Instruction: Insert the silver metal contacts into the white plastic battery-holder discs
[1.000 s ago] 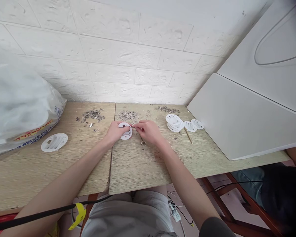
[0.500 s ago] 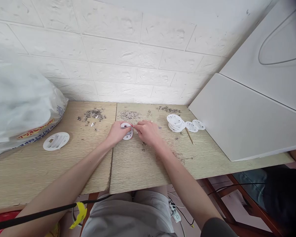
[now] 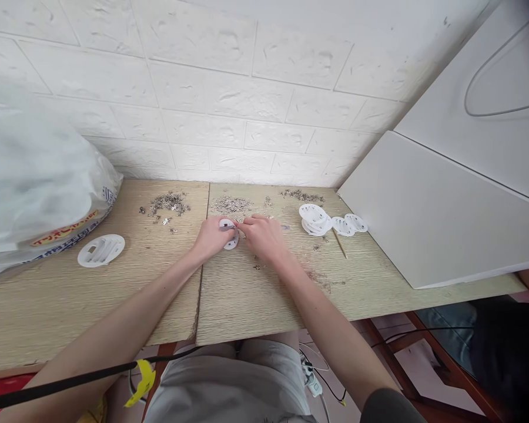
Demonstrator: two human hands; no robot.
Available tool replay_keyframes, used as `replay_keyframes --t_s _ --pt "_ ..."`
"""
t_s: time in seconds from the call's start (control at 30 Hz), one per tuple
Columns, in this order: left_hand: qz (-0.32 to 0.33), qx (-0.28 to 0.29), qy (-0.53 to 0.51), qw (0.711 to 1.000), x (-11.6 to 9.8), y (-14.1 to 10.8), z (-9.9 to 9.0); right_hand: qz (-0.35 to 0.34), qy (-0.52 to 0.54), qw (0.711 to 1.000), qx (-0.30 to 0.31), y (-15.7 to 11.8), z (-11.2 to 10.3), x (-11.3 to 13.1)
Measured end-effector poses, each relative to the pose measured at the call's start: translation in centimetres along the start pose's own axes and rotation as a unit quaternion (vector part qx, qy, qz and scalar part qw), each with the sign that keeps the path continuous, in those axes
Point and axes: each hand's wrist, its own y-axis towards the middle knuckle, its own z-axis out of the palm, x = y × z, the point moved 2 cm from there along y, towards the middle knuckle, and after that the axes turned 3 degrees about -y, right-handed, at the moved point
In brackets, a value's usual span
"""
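Observation:
A white plastic disc (image 3: 230, 241) is held at the table's middle by my left hand (image 3: 211, 238), its thumb across the disc's face. My right hand (image 3: 261, 236) meets the disc's right side, fingers pinched at its upper part; whatever they hold is too small to make out. Just behind the hands lies a heap of small metal pieces (image 3: 231, 204). More metal pieces (image 3: 170, 202) lie to the left and another pile (image 3: 304, 195) lies to the back right.
Stacked white discs (image 3: 315, 220) sit at the right beside a thin wooden stick (image 3: 340, 243). A single white disc (image 3: 101, 251) lies at the left, near a big plastic bag (image 3: 39, 176). A white panel (image 3: 441, 217) stands on the right. A black cable (image 3: 88, 376) crosses the lower left.
The disc has turned or tilted slightly between my hands, and my right fingers sit a little closer to it. The rest of the table looks the same.

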Motion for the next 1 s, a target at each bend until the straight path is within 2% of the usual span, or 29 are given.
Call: replay_keyframes --t_s 0.27,0.53,0.73,1.0 --pt "0.024 0.003 0.056 0.998 -0.9 -0.5 0.2 -0.020 -0.013 1.000 0.002 0.4 0.3 0.7" --pt "-0.038 0.010 -0.043 0.998 0.1 -0.1 0.2 0.027 0.054 0.998 -0.027 0.0 0.5 -0.5" --pt "-0.044 0.016 -0.053 0.997 0.2 0.0 0.2 0.040 0.071 0.995 -0.049 -0.1 0.8 -1.0" --pt "-0.044 0.047 -0.088 0.994 -0.3 -0.3 0.2 0.044 0.072 0.996 -0.031 0.0 0.7 -0.9"
